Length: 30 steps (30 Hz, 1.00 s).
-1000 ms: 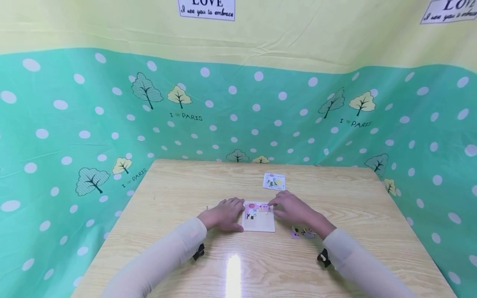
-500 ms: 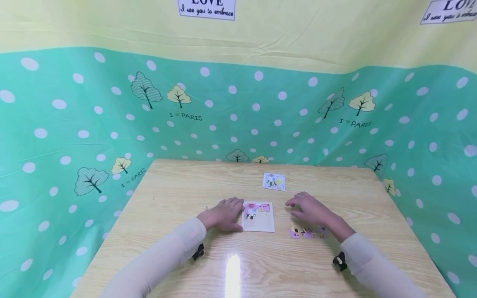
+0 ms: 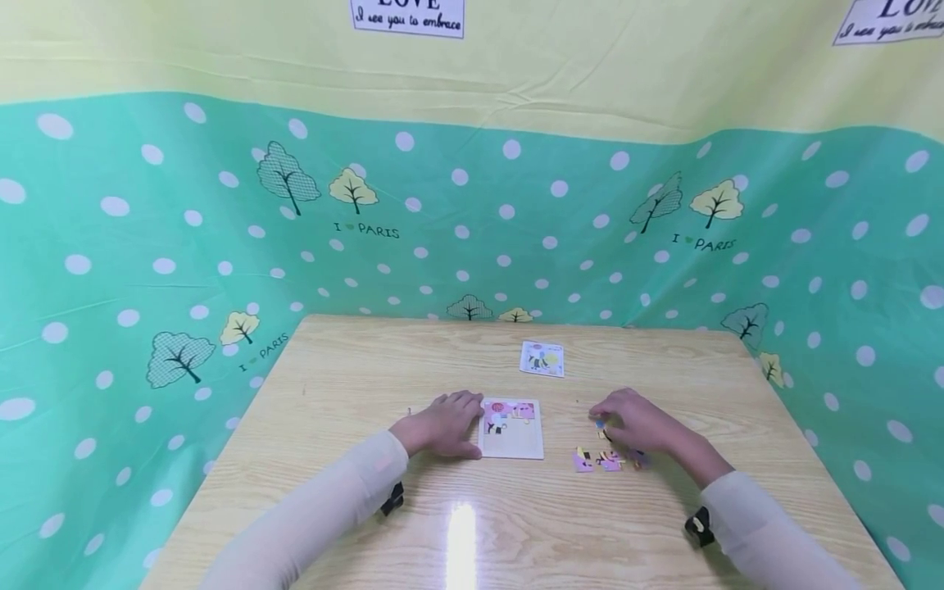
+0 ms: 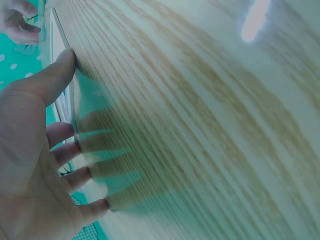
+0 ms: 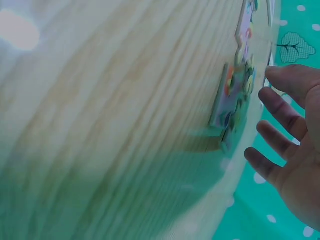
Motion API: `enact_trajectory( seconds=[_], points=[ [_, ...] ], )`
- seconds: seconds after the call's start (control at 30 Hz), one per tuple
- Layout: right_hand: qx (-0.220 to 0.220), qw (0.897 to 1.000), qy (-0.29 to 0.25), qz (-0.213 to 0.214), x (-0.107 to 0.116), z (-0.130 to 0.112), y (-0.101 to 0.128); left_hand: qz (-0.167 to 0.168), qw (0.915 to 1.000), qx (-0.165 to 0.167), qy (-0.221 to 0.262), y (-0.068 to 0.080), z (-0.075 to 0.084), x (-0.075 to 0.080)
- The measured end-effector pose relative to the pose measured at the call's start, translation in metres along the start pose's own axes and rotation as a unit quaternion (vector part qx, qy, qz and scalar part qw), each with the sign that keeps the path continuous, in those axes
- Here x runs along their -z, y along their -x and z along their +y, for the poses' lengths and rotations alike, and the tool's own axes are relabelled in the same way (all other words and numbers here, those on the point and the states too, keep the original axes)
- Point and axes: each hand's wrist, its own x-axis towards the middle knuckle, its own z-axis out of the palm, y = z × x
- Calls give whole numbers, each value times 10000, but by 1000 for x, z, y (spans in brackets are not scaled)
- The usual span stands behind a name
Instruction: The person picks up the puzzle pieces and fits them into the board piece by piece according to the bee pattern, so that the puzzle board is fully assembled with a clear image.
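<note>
A pale puzzle board (image 3: 511, 428) with pink pieces set along its top lies at the middle of the wooden table (image 3: 369, 369). My left hand (image 3: 453, 422) rests flat on the table. Its thumb and fingertips touch the board's left edge, seen as a thin edge (image 4: 56, 35) beside that hand (image 4: 70, 97) in the left wrist view. My right hand (image 3: 612, 418) hovers over several loose pieces (image 3: 605, 459) right of the board, with one small piece (image 3: 601, 426) at its fingertips. In the right wrist view its fingers (image 5: 272, 107) are spread just clear of the pieces (image 5: 235, 95).
A small picture card (image 3: 542, 359) lies farther back on the table. A green dotted cloth (image 3: 184, 246) walls the table on three sides. Bare wood shows to the left, at the front and at the far right.
My right hand left the board's top right corner, moved right and back toward me, and now sits over the loose pieces. The left hand and board stayed put.
</note>
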Motion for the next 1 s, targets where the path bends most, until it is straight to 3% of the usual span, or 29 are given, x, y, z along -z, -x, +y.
enact_trajectory(
  seconds=[0.8, 1.0],
  points=[
    [-32, 9991, 418, 15, -4, 2, 3, -31, 10000, 18, 28, 0, -1, -2],
    [126, 9988, 472, 72, -4, 2, 0, -16, 10000, 27, 32, -1, -2, -3]
  ],
)
